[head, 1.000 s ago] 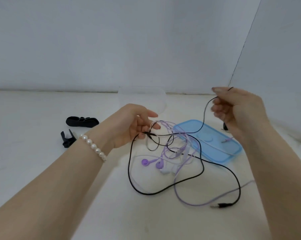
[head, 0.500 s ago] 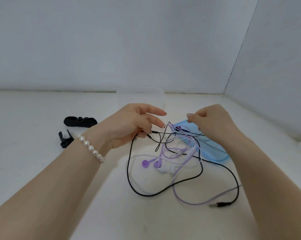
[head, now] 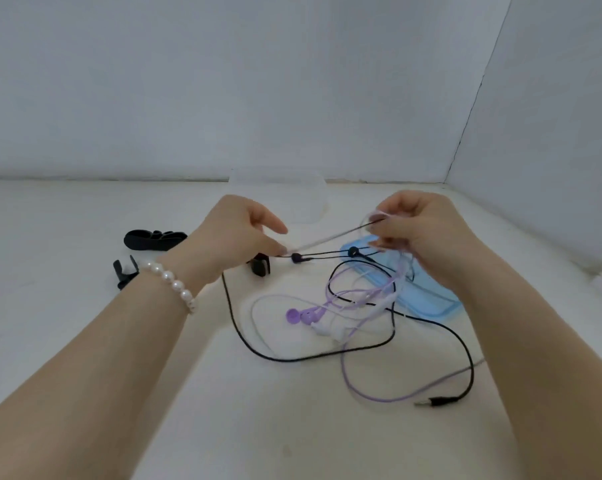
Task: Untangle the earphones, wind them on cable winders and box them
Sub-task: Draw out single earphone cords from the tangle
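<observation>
Your left hand pinches the black earphone cable at its fingers; your right hand grasps cable strands raised above the desk. Which strands the right fingers hold cannot be told. The purple earphones lie tangled with the black cable beside the blue lid. Black cable winders rest at left; a clear box stands behind.

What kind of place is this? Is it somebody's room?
Probably not a lived-in room: more likely a plain work table set in a bare corner. Blank grey walls stand behind it, and only earphones, winders and a blue lid lie there.
</observation>
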`<action>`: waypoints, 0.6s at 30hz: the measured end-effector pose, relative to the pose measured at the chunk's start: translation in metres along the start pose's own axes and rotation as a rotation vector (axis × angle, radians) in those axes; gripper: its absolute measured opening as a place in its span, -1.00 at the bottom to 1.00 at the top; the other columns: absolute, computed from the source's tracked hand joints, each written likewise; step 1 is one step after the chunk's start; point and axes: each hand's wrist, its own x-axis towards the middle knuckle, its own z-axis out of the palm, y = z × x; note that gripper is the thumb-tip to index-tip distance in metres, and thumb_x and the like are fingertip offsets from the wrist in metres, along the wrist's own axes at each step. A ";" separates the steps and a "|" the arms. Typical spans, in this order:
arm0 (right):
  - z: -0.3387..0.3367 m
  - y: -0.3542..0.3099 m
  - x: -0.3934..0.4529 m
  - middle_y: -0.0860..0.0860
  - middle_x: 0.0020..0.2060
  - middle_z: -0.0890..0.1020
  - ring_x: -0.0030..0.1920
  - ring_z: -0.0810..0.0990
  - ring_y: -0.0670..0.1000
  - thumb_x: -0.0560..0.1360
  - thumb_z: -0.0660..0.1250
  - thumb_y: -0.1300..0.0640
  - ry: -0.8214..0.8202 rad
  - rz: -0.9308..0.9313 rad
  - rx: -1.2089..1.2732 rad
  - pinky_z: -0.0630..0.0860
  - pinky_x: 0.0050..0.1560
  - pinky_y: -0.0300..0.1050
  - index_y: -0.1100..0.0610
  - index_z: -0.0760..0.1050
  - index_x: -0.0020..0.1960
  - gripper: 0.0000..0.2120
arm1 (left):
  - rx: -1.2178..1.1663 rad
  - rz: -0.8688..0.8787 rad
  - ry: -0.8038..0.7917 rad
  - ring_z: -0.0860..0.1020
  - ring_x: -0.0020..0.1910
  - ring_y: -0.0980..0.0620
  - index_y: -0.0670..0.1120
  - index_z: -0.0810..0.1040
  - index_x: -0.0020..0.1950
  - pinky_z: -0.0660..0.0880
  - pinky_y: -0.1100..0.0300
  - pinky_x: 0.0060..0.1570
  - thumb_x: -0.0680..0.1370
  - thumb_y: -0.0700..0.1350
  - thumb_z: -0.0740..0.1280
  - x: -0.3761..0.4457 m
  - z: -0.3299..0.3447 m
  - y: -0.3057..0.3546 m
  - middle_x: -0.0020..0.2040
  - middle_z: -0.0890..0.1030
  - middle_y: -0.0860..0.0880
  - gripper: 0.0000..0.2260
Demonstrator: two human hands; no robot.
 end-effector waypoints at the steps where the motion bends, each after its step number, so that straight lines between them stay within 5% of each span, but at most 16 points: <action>1: -0.005 0.001 0.002 0.06 -0.43 0.54 -0.50 0.49 -0.06 0.36 0.36 0.47 0.056 0.032 0.059 0.59 -0.33 -0.23 0.23 0.50 -0.31 -0.81 | 0.045 0.000 0.039 0.24 -0.67 0.19 -0.19 0.66 -0.15 0.14 0.41 -0.64 0.38 -0.20 0.50 -0.001 -0.002 0.002 -0.57 0.33 0.06 -0.90; 5: -0.014 0.006 0.006 0.09 -0.34 0.48 -0.57 0.36 -0.05 0.38 0.39 0.41 0.240 0.107 -0.004 0.47 -0.52 -0.28 0.16 0.51 -0.28 -0.82 | 0.102 -0.104 0.020 0.08 -0.70 0.13 -0.16 0.57 -0.39 0.05 0.38 -0.68 0.44 0.21 0.35 -0.009 -0.005 0.010 -0.67 0.18 0.09 -0.55; 8: -0.018 0.008 0.007 0.07 -0.43 0.46 -0.66 0.33 -0.12 0.36 0.37 0.44 0.304 0.096 -0.130 0.34 -0.59 -0.34 0.13 0.52 -0.28 -0.78 | -0.044 -0.133 0.097 0.18 -0.50 0.04 -0.09 0.41 -0.43 0.14 0.25 -0.44 0.34 0.21 0.44 -0.002 -0.010 0.005 -0.52 0.27 0.03 -0.58; 13: -0.022 0.010 0.010 -0.01 -0.59 0.47 -0.67 0.34 -0.16 0.33 0.36 0.46 0.286 0.127 -0.206 0.29 -0.59 -0.38 0.16 0.52 -0.31 -0.79 | -0.807 -0.168 0.207 0.35 -0.43 0.10 -0.08 0.47 -0.25 0.27 0.30 -0.40 0.45 -0.20 0.36 0.006 -0.019 0.001 -0.48 0.41 0.05 -0.89; 16: -0.022 0.011 0.010 0.09 -0.47 0.48 -0.64 0.39 -0.16 0.34 0.36 0.45 0.250 0.177 -0.247 0.29 -0.58 -0.38 0.18 0.53 -0.30 -0.81 | -1.338 -0.190 0.194 0.49 -0.47 0.08 -0.11 0.34 -0.34 0.47 0.23 -0.23 0.50 -0.26 0.29 0.006 -0.022 0.004 -0.60 0.34 0.04 -0.76; 18: -0.025 0.014 0.011 0.11 -0.44 0.50 -0.59 0.48 -0.11 0.38 0.34 0.44 0.254 0.221 -0.277 0.31 -0.55 -0.33 0.16 0.53 -0.31 -0.79 | -1.580 -0.189 0.185 0.46 -0.55 0.11 -0.09 0.24 -0.42 0.50 0.26 -0.34 0.53 -0.26 0.27 0.006 -0.024 0.003 -0.64 0.23 0.06 -0.65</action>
